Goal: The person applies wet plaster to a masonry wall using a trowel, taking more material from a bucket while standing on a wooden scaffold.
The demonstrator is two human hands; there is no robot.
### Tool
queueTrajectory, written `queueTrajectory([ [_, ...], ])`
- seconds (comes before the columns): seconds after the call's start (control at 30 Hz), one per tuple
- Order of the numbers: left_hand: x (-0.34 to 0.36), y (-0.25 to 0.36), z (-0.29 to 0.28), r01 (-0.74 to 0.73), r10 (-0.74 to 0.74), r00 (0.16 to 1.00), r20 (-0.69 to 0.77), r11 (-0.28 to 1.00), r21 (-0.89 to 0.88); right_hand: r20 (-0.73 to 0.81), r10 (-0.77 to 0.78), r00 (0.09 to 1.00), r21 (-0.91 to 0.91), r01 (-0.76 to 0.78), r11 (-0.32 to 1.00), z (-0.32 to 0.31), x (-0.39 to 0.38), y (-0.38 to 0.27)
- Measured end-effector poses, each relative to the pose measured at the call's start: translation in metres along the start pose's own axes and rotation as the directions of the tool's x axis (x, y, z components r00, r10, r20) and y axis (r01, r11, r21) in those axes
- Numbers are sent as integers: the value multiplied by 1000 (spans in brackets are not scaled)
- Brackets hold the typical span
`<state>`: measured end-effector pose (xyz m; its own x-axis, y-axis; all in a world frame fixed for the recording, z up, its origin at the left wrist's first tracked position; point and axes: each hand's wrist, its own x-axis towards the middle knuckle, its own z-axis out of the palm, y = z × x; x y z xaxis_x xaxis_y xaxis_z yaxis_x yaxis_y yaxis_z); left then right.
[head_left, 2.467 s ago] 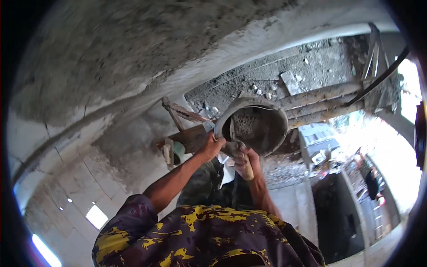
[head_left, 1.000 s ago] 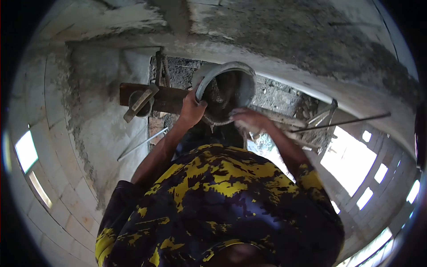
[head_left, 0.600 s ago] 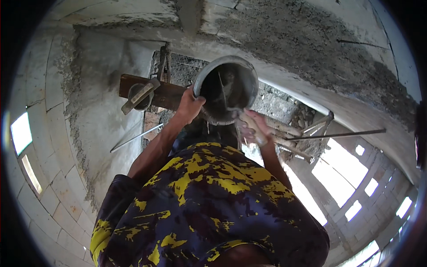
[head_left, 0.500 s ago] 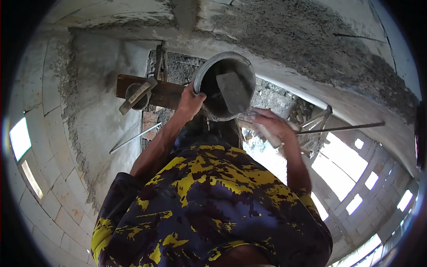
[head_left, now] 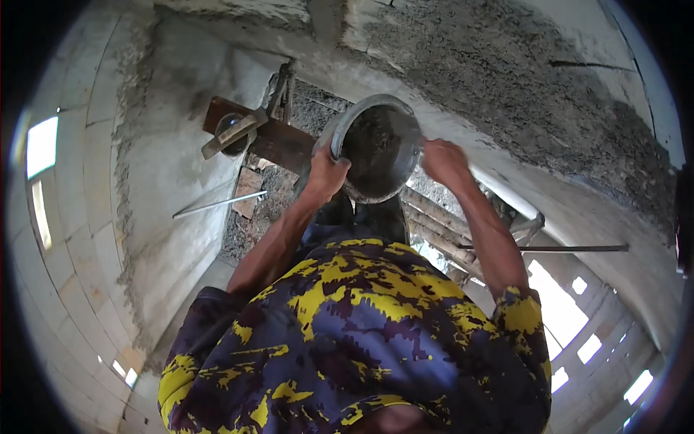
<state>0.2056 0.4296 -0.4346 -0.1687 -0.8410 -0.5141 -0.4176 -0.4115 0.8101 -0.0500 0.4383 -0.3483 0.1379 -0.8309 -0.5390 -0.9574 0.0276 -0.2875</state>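
Observation:
A grey, mortar-smeared bucket (head_left: pixel 376 148) is tilted in front of me, its round mouth facing up toward my eyes. My left hand (head_left: pixel 329 176) grips its left rim, with the thumb lying over the edge. At the right side of the rim, my right hand (head_left: pixel 444 160) is closed, its fingers against the bucket's edge. Dark residue coats the inside. The rectangular flat piece seen in it before does not show now.
To the left a brown plank (head_left: pixel 282 145) bears a round dark container (head_left: pixel 233 130) with a flat bar (head_left: pixel 235 134) across it. A thin metal rod (head_left: pixel 217 205) lies left, another (head_left: pixel 571 249) juts right. Poles (head_left: pixel 441 220) run below; rough plastered wall (head_left: pixel 491 94) rises ahead.
My right hand has moved up from below the bucket to its right rim. The bucket has shifted slightly right, and the rectangular flat piece has gone from inside it.

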Motion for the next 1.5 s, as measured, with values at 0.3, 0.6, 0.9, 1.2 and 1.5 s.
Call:
queueTrajectory([
  [0.3,-57,-25,82,-35,-16,982,-188,963,-269,462,-149,874,464,-96,880,41,-66,33],
  [0.6,-121,6,148,-82,14,965,-262,964,-252,244,-73,967,-152,112,982,27,-73,142],
  [0.9,-145,5,154,-90,-54,955,-292,885,-458,226,-407,885,128,387,913,48,-89,101],
  [1.2,-155,-19,149,-102,-135,905,-402,850,-516,425,-335,841,-9,374,927,36,-80,39],
  [1.5,-166,-36,136,-62,-142,885,-443,908,-414,136,-415,900,-277,437,856,8,-58,44],
])
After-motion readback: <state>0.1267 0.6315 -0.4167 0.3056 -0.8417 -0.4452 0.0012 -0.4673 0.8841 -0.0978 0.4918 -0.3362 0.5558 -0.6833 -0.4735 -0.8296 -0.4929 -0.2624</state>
